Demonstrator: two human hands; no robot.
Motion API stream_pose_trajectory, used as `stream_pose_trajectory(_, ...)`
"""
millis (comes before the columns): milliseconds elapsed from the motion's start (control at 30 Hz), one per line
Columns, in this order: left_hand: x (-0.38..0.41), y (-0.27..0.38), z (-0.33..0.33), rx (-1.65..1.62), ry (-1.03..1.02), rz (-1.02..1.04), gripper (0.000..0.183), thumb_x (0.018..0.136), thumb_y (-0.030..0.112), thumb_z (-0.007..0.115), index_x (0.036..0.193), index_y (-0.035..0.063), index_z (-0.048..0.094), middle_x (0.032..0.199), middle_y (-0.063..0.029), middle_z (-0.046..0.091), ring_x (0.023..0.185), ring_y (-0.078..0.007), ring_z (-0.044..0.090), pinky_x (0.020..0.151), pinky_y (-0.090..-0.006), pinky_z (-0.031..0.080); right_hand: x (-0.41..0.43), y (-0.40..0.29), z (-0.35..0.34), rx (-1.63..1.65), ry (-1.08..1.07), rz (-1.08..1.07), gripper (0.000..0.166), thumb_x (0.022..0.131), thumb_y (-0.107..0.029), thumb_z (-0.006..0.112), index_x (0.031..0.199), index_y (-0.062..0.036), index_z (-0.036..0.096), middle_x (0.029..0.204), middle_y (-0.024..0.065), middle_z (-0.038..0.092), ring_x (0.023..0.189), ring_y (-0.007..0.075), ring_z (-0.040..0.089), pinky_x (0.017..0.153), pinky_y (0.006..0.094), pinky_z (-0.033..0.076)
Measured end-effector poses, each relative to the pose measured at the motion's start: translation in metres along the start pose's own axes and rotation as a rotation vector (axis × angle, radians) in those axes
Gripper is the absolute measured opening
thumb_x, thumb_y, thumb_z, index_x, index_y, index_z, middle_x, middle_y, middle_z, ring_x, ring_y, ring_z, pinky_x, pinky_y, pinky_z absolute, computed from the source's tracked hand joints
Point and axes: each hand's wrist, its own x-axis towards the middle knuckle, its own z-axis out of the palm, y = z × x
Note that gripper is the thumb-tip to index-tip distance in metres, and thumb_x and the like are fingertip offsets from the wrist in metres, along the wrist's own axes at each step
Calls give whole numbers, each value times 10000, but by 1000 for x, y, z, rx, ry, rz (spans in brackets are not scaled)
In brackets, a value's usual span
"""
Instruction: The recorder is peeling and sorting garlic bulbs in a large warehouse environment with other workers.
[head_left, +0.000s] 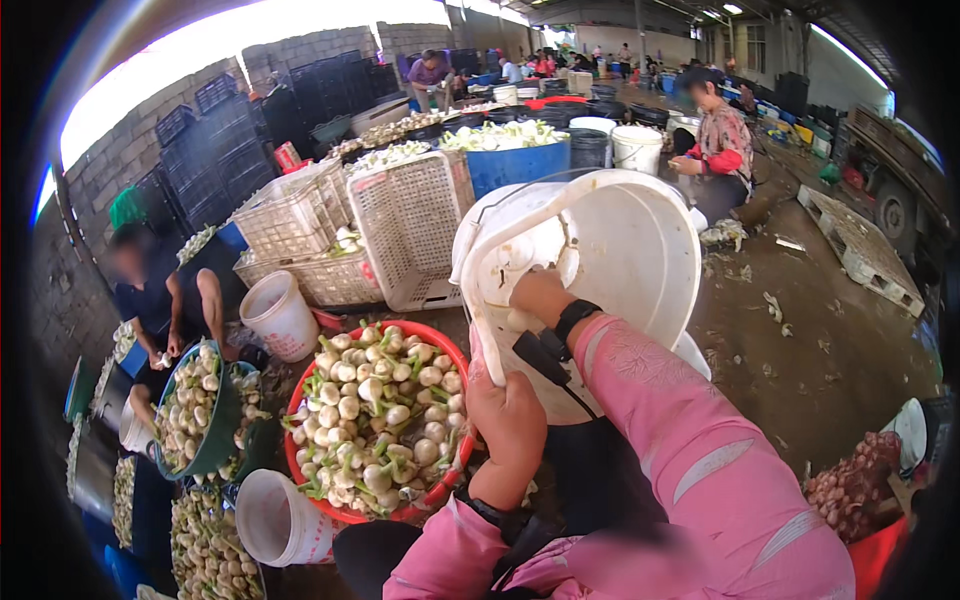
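A white plastic bucket (637, 247) is tipped on its side before me, its mouth facing me. My left hand (506, 409) grips the near edge of its rim. Deep inside reaches my right hand (541, 292), close to the bucket's bottom; its fingers are partly hidden, so I cannot tell whether they hold anything. A pale round thing (523, 321) shows just below that wrist, inside the bucket. Left of the bucket stands a red tub (295, 409) heaped with whitish garlic bulbs (375, 420) with green stem stubs.
White buckets (279, 319) (274, 517) stand left of the red tub. Behind are plastic crates (412, 225) and a blue tub (517, 165) of bulbs. One person (161, 307) sits at left, another (724, 142) at right. A pallet (859, 247) lies on the wet floor.
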Motion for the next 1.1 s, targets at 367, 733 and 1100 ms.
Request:
stream_pose_trajectory(367,41,-33,-30,-8,302,-82,330,683,-14,406,1008,-56,449,885,-126,540,765,-185,533,673,-278,436,-144,60,-84,1192,630,-194,115,659,-68,590,766,-37,562,772,42,584,693,95,526,638,226,428)
stream_pose_trajectory(733,57,-15,-124,-8,490,-189,486,679,27,432,1157,-34,369,1093,-149,450,955,-267,496,762,-367,455,-132,215,93,568,528,241,320,699,-266,615,886,-9,577,791,130,600,742,203,582,675,307,455)
stream_pose_trajectory(1100,2,12,-15,-503,36,-310,559,705,15,396,1250,-27,278,1214,-159,392,1106,-276,411,940,-378,326,-240,116,1,1744,196,-32,431,809,-196,530,1157,30,414,1008,93,542,929,143,505,762,269,427)
